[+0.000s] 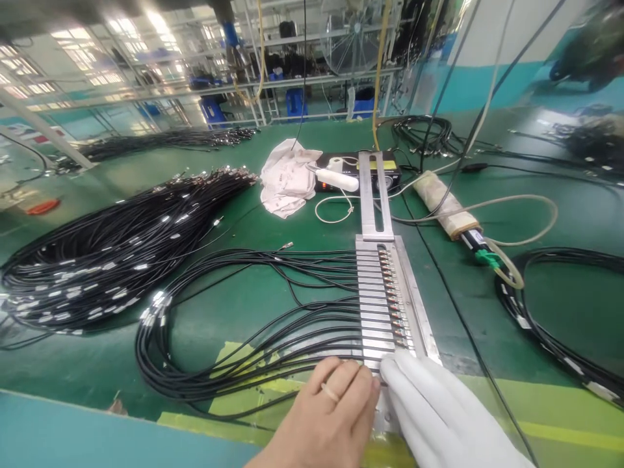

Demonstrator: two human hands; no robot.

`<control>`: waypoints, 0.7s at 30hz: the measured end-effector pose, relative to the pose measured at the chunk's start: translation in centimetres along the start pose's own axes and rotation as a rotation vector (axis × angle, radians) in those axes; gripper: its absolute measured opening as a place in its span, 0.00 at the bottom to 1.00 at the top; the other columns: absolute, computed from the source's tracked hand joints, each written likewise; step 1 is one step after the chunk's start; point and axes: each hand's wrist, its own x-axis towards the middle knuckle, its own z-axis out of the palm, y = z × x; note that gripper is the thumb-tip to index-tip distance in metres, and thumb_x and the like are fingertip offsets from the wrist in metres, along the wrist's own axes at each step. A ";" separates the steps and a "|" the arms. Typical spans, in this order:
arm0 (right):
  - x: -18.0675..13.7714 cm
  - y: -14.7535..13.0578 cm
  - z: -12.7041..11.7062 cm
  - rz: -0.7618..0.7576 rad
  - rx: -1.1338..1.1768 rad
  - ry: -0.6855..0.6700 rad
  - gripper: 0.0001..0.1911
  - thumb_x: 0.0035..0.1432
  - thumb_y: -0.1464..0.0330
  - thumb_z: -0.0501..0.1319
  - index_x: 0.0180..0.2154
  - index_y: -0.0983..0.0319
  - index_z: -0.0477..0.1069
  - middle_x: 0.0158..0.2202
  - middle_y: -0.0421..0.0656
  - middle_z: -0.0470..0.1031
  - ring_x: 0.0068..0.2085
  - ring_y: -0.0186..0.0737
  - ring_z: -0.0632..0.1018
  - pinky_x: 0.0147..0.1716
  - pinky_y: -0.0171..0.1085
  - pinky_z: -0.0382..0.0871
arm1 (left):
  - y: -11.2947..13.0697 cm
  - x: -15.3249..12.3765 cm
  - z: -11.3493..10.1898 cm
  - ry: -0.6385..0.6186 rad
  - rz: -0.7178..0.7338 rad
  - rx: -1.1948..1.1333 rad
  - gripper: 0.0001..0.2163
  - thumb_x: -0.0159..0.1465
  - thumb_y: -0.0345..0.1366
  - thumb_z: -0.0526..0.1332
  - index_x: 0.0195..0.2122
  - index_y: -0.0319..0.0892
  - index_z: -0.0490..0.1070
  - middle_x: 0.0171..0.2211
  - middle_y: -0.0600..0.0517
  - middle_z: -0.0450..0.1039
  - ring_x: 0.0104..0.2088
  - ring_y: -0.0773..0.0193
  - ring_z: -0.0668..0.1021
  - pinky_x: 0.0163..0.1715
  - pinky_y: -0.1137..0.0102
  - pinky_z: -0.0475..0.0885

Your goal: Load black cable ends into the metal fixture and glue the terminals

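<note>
A slotted metal fixture point(416, 299) lies on the bench, with several black cables point(302, 325) running into it side by side from the left. Their small metal connectors point(391, 286) line up in a row along its channel. At the fixture's near end, my left hand point(331, 403), bare with a ring, curls its fingers closed on a black cable. My right hand point(433, 403), in a white glove, presses its closed fingers at the same cable's end, close beside the left fingertips. The cable's tip is hidden under the glove. To the left the cables loop into a coil.
A large cable bundle point(112, 253) lies on the left. Behind the fixture are a crumpled white cloth point(287, 175), a black device point(390, 175) and a white-handled tool point(336, 179). A wrapped cylinder point(446, 205) and another coil point(531, 331) lie on the right.
</note>
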 end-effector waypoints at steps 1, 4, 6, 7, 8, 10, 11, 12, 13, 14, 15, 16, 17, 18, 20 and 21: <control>0.0 0.1 0.4 0.004 0.002 0.002 0.19 0.67 0.70 0.57 0.58 0.58 0.71 0.56 0.48 0.75 0.55 0.48 0.76 0.56 0.51 0.72 | -0.1 0.0 0.1 0.002 0.003 -0.007 0.16 0.72 0.24 0.45 0.44 0.33 0.73 0.39 0.45 0.75 0.41 0.60 0.75 0.45 0.63 0.73; 0.5 0.7 0.9 0.010 -0.002 0.025 0.19 0.67 0.71 0.57 0.57 0.57 0.72 0.58 0.47 0.73 0.58 0.49 0.74 0.56 0.51 0.73 | -0.3 0.0 0.3 -0.011 -0.003 -0.068 0.16 0.73 0.25 0.45 0.42 0.33 0.73 0.38 0.44 0.75 0.39 0.59 0.75 0.42 0.63 0.75; 0.9 1.3 0.2 0.029 -0.008 0.054 0.20 0.66 0.74 0.55 0.57 0.55 0.72 0.59 0.44 0.72 0.60 0.48 0.72 0.57 0.48 0.72 | -0.5 0.0 0.3 0.009 -0.045 -0.141 0.14 0.71 0.25 0.46 0.42 0.33 0.72 0.38 0.43 0.74 0.39 0.57 0.74 0.39 0.62 0.75; 1.0 1.5 -0.5 0.044 0.000 0.064 0.21 0.66 0.75 0.54 0.57 0.55 0.72 0.60 0.44 0.71 0.61 0.49 0.71 0.58 0.49 0.71 | -0.6 0.1 0.2 0.027 -0.079 -0.188 0.13 0.71 0.24 0.47 0.42 0.33 0.72 0.38 0.42 0.74 0.39 0.57 0.74 0.38 0.62 0.75; 1.1 1.8 -1.3 0.070 0.015 0.080 0.22 0.66 0.75 0.53 0.58 0.56 0.71 0.62 0.45 0.70 0.63 0.50 0.69 0.59 0.51 0.70 | -0.7 0.3 0.2 0.038 -0.122 -0.241 0.13 0.70 0.23 0.47 0.43 0.34 0.72 0.39 0.42 0.73 0.40 0.56 0.74 0.37 0.62 0.75; 1.2 2.0 -3.0 0.127 0.072 0.110 0.22 0.67 0.75 0.52 0.59 0.58 0.69 0.64 0.47 0.66 0.65 0.54 0.66 0.62 0.54 0.66 | -1.0 1.2 0.3 0.041 -0.225 -0.357 0.14 0.68 0.22 0.47 0.45 0.36 0.71 0.41 0.42 0.72 0.42 0.56 0.74 0.39 0.61 0.76; 1.3 2.1 -3.7 0.165 0.102 0.150 0.22 0.67 0.75 0.53 0.60 0.58 0.69 0.65 0.48 0.65 0.65 0.54 0.66 0.63 0.55 0.63 | -1.2 1.9 0.5 0.040 -0.278 -0.410 0.15 0.67 0.21 0.48 0.46 0.37 0.71 0.42 0.42 0.72 0.43 0.56 0.74 0.41 0.61 0.76; 1.3 2.1 -4.3 0.207 0.129 0.196 0.22 0.66 0.75 0.54 0.60 0.59 0.68 0.65 0.48 0.64 0.65 0.54 0.66 0.65 0.55 0.61 | -1.3 2.8 0.7 0.040 -0.334 -0.454 0.15 0.67 0.21 0.48 0.48 0.39 0.70 0.44 0.43 0.72 0.45 0.57 0.73 0.44 0.60 0.75; 1.2 2.1 -4.7 0.257 0.154 0.247 0.22 0.66 0.76 0.54 0.60 0.60 0.68 0.65 0.47 0.64 0.65 0.53 0.66 0.66 0.53 0.59 | -1.4 3.9 1.2 0.048 -0.381 -0.489 0.16 0.68 0.21 0.48 0.49 0.40 0.70 0.45 0.44 0.71 0.46 0.57 0.73 0.48 0.60 0.74; 1.0 2.2 -4.9 0.303 0.179 0.285 0.22 0.66 0.75 0.55 0.60 0.60 0.69 0.65 0.47 0.65 0.64 0.52 0.67 0.67 0.51 0.58 | -1.5 5.0 1.7 0.057 -0.418 -0.512 0.16 0.68 0.21 0.49 0.51 0.41 0.69 0.47 0.45 0.71 0.48 0.57 0.72 0.51 0.59 0.73; 0.7 2.4 -4.9 0.345 0.198 0.315 0.21 0.66 0.75 0.55 0.59 0.60 0.69 0.64 0.46 0.66 0.63 0.50 0.69 0.67 0.49 0.59 | -1.4 6.1 2.3 0.067 -0.441 -0.530 0.16 0.69 0.21 0.49 0.52 0.42 0.69 0.48 0.46 0.70 0.50 0.58 0.72 0.53 0.59 0.71; 0.3 2.6 -4.8 0.387 0.211 0.335 0.20 0.67 0.73 0.55 0.59 0.60 0.70 0.63 0.45 0.67 0.62 0.49 0.70 0.67 0.47 0.60 | -1.2 7.3 3.0 0.072 -0.448 -0.546 0.16 0.70 0.23 0.49 0.54 0.42 0.68 0.49 0.46 0.69 0.51 0.58 0.71 0.56 0.59 0.70; -0.2 2.9 -4.6 0.424 0.218 0.347 0.20 0.67 0.71 0.55 0.59 0.59 0.70 0.63 0.44 0.68 0.62 0.49 0.71 0.66 0.47 0.61 | -1.0 8.2 3.7 0.064 -0.446 -0.563 0.15 0.71 0.24 0.49 0.55 0.41 0.67 0.50 0.45 0.68 0.52 0.57 0.70 0.58 0.59 0.69; -0.8 3.3 -4.3 0.451 0.216 0.362 0.19 0.68 0.69 0.55 0.58 0.58 0.71 0.62 0.44 0.70 0.60 0.49 0.72 0.66 0.47 0.62 | -0.6 9.0 4.4 0.054 -0.443 -0.577 0.14 0.71 0.26 0.50 0.56 0.40 0.66 0.51 0.44 0.68 0.54 0.57 0.70 0.59 0.58 0.68; -2.1 4.1 -3.5 0.508 0.205 0.400 0.19 0.69 0.66 0.55 0.58 0.56 0.72 0.58 0.43 0.73 0.57 0.49 0.76 0.64 0.48 0.65 | 0.1 10.0 5.5 0.006 -0.431 -0.583 0.14 0.71 0.29 0.52 0.57 0.38 0.64 0.53 0.42 0.66 0.56 0.55 0.69 0.61 0.57 0.68; -2.7 4.4 -3.2 0.532 0.201 0.427 0.18 0.69 0.65 0.55 0.57 0.55 0.72 0.56 0.43 0.75 0.54 0.49 0.77 0.63 0.48 0.66 | 0.4 10.1 5.9 -0.029 -0.425 -0.575 0.14 0.71 0.31 0.53 0.57 0.37 0.63 0.54 0.40 0.65 0.57 0.53 0.68 0.61 0.56 0.67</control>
